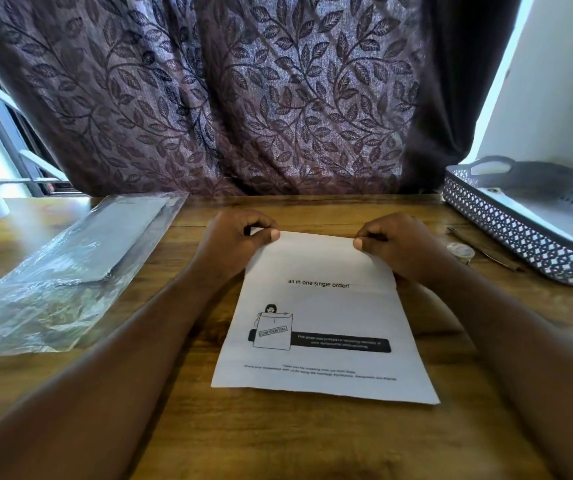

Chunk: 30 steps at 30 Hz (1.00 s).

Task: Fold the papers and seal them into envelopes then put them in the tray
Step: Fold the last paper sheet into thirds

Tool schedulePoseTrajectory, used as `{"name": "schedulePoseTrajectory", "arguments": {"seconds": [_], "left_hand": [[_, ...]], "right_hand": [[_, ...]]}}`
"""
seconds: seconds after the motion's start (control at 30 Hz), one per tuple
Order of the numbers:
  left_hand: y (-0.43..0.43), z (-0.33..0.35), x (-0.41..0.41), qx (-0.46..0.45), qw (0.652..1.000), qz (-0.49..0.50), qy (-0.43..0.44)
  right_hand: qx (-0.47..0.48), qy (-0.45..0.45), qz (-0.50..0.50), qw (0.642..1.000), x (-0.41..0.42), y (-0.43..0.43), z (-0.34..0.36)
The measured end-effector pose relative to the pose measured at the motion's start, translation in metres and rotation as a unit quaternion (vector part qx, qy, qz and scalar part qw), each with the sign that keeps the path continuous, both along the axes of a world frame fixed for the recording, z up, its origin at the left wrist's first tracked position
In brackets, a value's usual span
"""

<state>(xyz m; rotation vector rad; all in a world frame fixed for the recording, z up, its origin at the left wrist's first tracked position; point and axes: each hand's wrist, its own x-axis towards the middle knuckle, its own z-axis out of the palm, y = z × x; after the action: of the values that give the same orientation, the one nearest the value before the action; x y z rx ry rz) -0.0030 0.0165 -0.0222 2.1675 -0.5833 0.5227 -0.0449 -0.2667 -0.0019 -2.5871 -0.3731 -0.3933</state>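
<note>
Okay, I'm looking down at the worktop point(278, 438) and both hands are on the job. The paper point(319, 320) lies flat in the middle, printed side up, its near edge toward me. The left hand point(240, 237) pinches the far left corner between thumb and curled fingers, and the right hand point(396, 244) does the same at the far right corner. So both hands are closed on the sheet, 1 at each corner.

I read that grip as the start of a fold: holding 2 corners at once keeps the far edge straight, so it can come toward me square with the sides. A faint line crosses the sheet just under the words "all in one single order!", and the strip above it is blank. Whether that is a crease already made, I cannot tell.

Off to the left lies a clear plastic packet point(80, 251) with something flat and pale inside, probably the envelopes, within reach of the left hand. On the right sits the tray point(507, 230), lattice-walled, with pale sheets or envelopes inside; I can't tell which. It is well apart from the paper, parked clear of the folding space. Between the tray and the right hand I see a small round pot or roll point(462, 251) and a thin stick-like tool point(486, 252), perhaps for sealing. My judgement: we are early in the task, with folding in hand and sealing ahead.
</note>
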Motion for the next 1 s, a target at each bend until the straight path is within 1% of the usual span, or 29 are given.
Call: {"name": "schedulePoseTrajectory", "arguments": {"seconds": [0.13,0.27,0.33,0.43,0.5,0.57,0.67,0.73,0.8,0.87,1.0], "left_hand": [[0.002,0.001,0.0,0.011,1.0,0.012,0.001],[0.004,0.0,0.002,0.005,1.0,0.015,-0.004],[0.005,-0.001,0.003,0.01,1.0,0.02,0.002],[0.005,-0.004,0.005,0.009,0.999,0.035,0.009],[0.003,-0.004,0.006,0.024,0.998,0.061,-0.007],[-0.005,0.002,-0.002,0.053,0.995,0.078,-0.033],[-0.026,0.013,-0.023,0.107,0.991,0.017,-0.074],[-0.042,0.017,-0.034,0.155,0.984,-0.009,-0.09],[-0.05,0.016,-0.038,0.183,0.977,-0.025,-0.106],[-0.048,0.016,-0.038,0.179,0.978,-0.019,-0.105],[-0.044,0.012,-0.033,0.208,0.967,0.025,-0.141]], "right_hand": [[0.056,0.032,-0.009,0.998,0.002,-0.009,-0.004],[0.157,0.098,0.005,0.983,0.005,-0.019,-0.008],[0.196,0.1,0.003,0.976,0.005,-0.02,-0.009],[0.235,0.07,-0.027,0.969,-0.001,-0.013,-0.01],[0.231,0.031,-0.049,0.971,-0.002,-0.006,-0.009],[0.196,-0.012,-0.052,0.979,-0.005,0.003,-0.005],[0.132,-0.089,-0.023,0.987,-0.011,0.024,-0.004],[0.111,-0.13,0.002,0.985,-0.015,0.035,-0.005],[0.095,-0.147,0.044,0.984,-0.017,0.042,-0.009],[0.081,-0.159,0.068,0.981,-0.016,0.042,-0.011],[0.085,-0.143,0.057,0.984,-0.014,0.037,-0.009]]}}
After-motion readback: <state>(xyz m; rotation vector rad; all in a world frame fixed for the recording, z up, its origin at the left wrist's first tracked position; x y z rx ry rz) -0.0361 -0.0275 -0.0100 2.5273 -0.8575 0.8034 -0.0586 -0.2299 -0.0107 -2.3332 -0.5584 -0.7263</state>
